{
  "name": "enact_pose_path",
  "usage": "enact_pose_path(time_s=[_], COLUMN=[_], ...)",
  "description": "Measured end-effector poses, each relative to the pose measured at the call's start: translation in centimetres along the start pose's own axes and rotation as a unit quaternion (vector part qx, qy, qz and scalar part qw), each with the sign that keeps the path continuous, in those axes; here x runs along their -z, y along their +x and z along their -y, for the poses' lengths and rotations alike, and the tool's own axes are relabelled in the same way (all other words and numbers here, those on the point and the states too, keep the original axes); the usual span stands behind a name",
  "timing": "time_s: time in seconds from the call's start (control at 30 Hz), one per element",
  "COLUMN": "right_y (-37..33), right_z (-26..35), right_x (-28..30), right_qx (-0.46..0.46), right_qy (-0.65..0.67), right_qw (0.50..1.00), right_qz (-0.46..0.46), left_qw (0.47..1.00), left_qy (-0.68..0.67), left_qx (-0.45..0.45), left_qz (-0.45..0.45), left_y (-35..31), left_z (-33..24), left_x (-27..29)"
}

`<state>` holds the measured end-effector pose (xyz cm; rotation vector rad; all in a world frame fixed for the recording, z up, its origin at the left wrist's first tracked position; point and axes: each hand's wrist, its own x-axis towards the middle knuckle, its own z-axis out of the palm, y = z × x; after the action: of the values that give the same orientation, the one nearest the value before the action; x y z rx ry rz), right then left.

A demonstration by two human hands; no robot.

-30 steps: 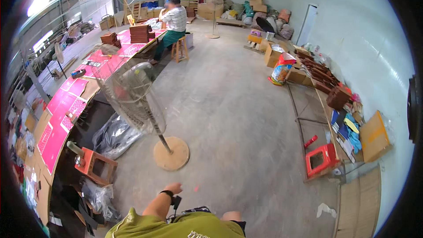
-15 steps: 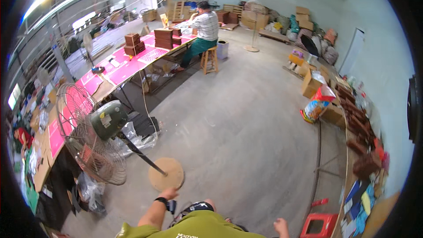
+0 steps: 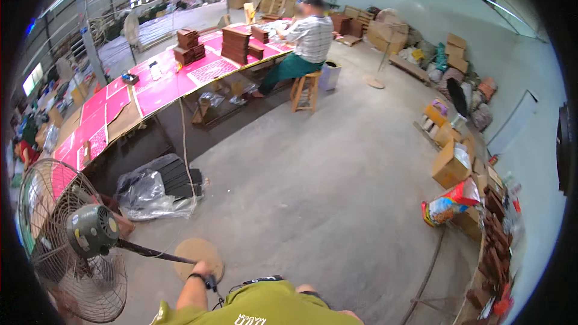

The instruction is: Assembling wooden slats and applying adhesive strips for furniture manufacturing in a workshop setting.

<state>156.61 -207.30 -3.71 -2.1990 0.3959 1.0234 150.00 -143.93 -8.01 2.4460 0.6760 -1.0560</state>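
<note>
My left hand (image 3: pixel 203 269), with a dark band at the wrist, hangs low beside my body. In the picture it overlaps the round tan base (image 3: pixel 198 251) of a pedestal fan (image 3: pixel 93 229), near the foot of its dark pole. Whether the hand touches the fan cannot be made out, and its fingers are too small and blurred to read. Close by the wrist is a small dark device (image 3: pixel 211 283) with a cable. My right hand is out of view.
A long table (image 3: pixel 147 93) with pink sheets and stacks of brown pieces (image 3: pixel 235 45) runs along the left. A person (image 3: pixel 310 36) sits on a wooden stool (image 3: pixel 306 91) at its far end. Plastic-wrapped dark pieces (image 3: pixel 159 186) lie on the floor. Cartons (image 3: pixel 451 162) line the right wall.
My view has moved forward along the table, and the fan has slid to the lower left. My left hand now overlaps the fan's base; my right hand has left the view.
</note>
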Motion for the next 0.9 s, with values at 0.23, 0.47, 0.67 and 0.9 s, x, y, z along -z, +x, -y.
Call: enact_pose_path(time_s=[0.23,0.47,0.67,0.9], right_y=[14.0,33.6,49.3,57.3], right_z=[11.7,28.7,51.8,73.8], right_x=[11.9,24.6,30.0,27.2], right_qx=[-0.034,0.046,0.250,0.274], right_qy=[-0.024,-0.096,-0.186,-0.094], right_qw=[0.999,0.994,0.950,0.956], right_qz=[0.016,-0.019,-0.030,0.050], left_qw=[0.955,0.982,0.940,0.903], left_qy=[-0.170,-0.105,-0.231,-0.284], left_qx=[-0.106,-0.013,0.132,0.249], left_qz=[-0.220,-0.157,-0.211,-0.205], left_y=[12.6,17.9,18.5,27.6], left_z=[-20.0,-24.7,-20.1,-15.3], left_x=[24.0,32.3,36.2,41.8])
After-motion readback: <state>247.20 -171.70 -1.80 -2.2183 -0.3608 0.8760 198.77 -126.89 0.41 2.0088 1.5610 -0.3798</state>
